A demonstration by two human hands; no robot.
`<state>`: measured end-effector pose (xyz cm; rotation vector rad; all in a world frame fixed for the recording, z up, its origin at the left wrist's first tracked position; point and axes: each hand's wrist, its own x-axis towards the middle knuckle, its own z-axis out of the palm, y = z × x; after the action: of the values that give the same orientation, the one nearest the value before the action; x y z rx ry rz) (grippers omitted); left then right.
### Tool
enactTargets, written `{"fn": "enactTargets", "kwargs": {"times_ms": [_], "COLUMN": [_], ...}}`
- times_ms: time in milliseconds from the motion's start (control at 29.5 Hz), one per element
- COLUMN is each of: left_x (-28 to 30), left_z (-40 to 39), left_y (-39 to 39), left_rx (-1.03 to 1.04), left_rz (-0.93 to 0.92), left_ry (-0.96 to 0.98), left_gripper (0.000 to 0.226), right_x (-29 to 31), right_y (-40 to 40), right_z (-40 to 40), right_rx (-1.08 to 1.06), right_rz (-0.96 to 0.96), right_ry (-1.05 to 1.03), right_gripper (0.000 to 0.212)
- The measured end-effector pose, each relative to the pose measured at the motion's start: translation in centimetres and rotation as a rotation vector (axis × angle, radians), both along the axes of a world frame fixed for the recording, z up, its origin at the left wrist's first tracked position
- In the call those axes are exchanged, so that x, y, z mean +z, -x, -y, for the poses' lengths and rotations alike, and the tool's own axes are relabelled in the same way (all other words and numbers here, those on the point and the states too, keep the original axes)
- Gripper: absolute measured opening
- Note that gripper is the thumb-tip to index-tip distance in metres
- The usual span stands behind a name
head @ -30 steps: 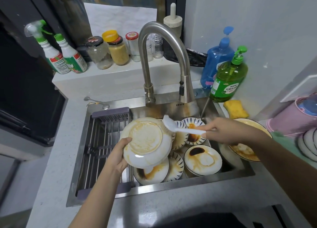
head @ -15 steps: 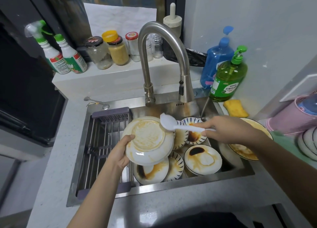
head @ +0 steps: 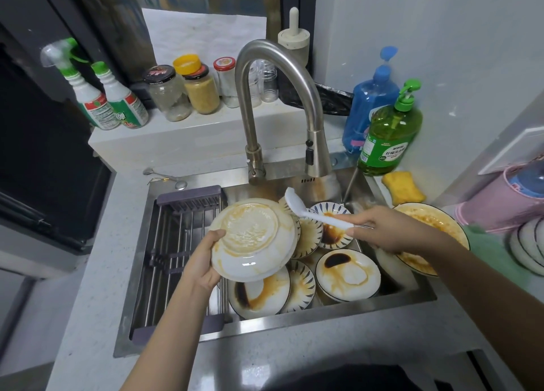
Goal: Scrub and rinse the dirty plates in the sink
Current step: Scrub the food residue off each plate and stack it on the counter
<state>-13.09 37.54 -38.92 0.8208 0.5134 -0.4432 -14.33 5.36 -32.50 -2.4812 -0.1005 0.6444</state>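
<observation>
Over a steel sink, the left hand grips a stained white plate underside-up; the right hand holds a white plastic brush against its rim.

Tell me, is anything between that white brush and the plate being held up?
Nothing visible. The right hand holds the brush, whose head already meets the upper right rim of the plate that the left hand grips over the sink.

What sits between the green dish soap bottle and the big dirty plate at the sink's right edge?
In the head view, a yellow sponge lies on the counter between the green soap bottle and the large stained plate.
</observation>
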Motion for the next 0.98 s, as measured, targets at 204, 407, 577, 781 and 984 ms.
{"fn": "enactTargets", "kwargs": {"times_ms": [204,407,577,781,984], "left_x": [-0.5,0.1,0.0,0.4,-0.5], "left_z": [-0.7,0.5,1.0,2.9,3.8], "left_y": [0.0,-0.8,-0.9,-1.3,-1.7], "left_rx": [0.069,0.047,0.092,0.129,0.21], "left_rz": [-0.024,-0.002,-0.014,-0.034,-0.038], "left_ry": [0.05,0.0,0.003,0.023,0.012], "left_gripper": [0.027,0.023,0.02,0.023,0.026], "right_x": [1.4,0.4,1.0,0.4,0.5], "right_y": [0.9,2.2,3.6,5.3,4.7], "right_z": [0.9,-0.8,-2.1,-4.3,-4.7], "right_rx": [0.0,0.034,0.164,0.136,0.082], "right_rz": [-0.126,0.103,0.131,0.244,0.326], "right_ry": [-0.11,0.091,0.244,0.261,0.345], "right_gripper": [0.035,0.041,0.042,0.045,0.045]}}
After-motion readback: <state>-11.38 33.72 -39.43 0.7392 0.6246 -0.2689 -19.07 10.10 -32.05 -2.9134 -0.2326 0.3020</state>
